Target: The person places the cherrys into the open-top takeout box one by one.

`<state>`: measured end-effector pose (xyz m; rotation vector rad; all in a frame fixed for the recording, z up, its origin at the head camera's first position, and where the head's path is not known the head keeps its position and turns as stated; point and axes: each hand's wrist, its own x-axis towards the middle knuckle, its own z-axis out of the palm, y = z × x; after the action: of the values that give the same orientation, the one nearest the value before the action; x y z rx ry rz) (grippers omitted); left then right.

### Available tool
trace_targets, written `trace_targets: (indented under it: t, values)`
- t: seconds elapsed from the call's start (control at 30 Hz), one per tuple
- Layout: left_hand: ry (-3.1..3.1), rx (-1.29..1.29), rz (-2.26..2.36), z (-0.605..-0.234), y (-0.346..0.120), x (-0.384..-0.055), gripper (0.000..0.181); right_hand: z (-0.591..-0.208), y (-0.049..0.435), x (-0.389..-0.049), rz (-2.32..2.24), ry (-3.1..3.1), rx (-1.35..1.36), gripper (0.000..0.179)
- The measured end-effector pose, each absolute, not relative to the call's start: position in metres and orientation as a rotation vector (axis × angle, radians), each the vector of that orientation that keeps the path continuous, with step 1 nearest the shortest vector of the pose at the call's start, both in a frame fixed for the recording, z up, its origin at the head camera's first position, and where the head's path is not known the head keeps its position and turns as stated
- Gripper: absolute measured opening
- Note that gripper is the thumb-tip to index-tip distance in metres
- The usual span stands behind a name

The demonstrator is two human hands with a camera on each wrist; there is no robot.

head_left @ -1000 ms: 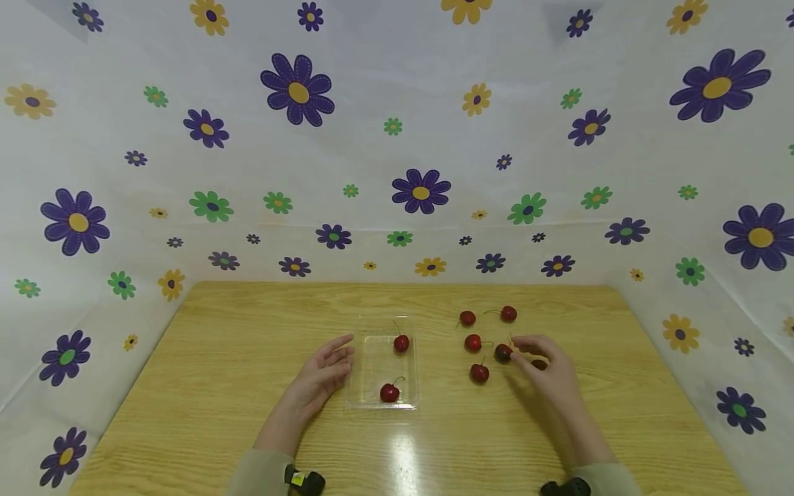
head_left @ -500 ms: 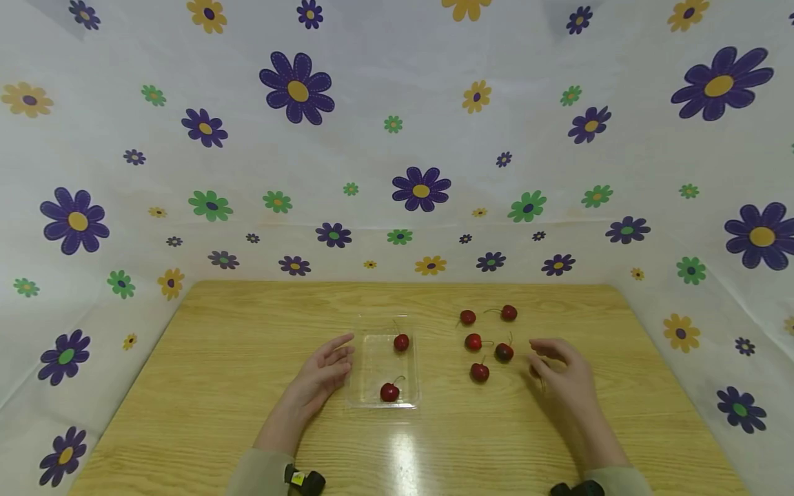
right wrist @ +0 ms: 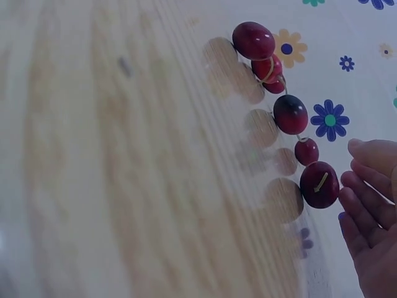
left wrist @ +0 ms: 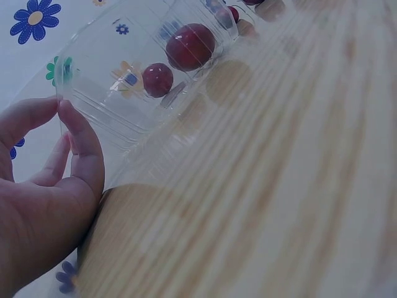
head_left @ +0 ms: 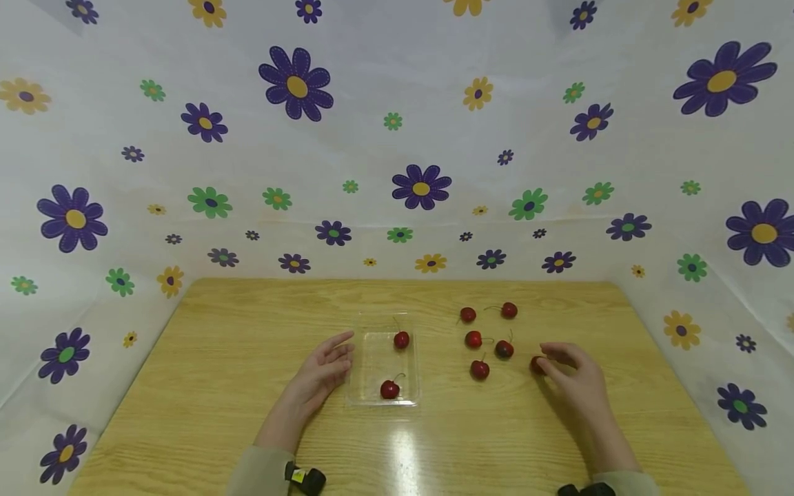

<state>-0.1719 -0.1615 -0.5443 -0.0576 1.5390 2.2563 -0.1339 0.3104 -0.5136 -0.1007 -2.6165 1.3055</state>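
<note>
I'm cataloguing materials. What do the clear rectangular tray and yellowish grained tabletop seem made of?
Clear rectangular tray: probably thin, glossy plastic; its transparent, ridged walls catch highlights.

Yellowish grained tabletop: wood or printed laminate, hard to tell; grain lines show, and a bright reflection suggests a glossy finish.

From the wearer's head, the widest view faces forward and down across a wooden table (head_left: 260,324) toward a flowered backdrop (head_left: 347,138), framing the left hand (head_left: 315,377) and the right hand (head_left: 579,382) from above. The left-wrist view, tilted and low near the table, looks at close range past the left hand to a clear container (left wrist: 102,112), also seen in the head view. The right-wrist view, likewise low and tilted, faces six loose cherries (right wrist: 290,115) from nearby; the head view catches the same group from higher up.
</note>
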Motion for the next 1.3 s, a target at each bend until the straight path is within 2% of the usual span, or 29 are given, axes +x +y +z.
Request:
trace_targets:
  t: [0.3,0.6,1.3]
  values:
    - [1.554,-0.057,2.236,-0.544,-0.162,-0.173,0.069,-0.517,0.314,-0.133,1.358,-2.622,-0.115,0.035]
    - [1.558,-0.068,2.232,-0.544,-0.162,-0.173,0.069,-0.521,0.316,-0.132,1.211,-2.714,-0.126,0.041]
    - [1.525,-0.061,2.269,-0.545,-0.163,-0.173,0.067,-0.525,0.318,-0.134,1.153,-2.767,-0.068,0.036]
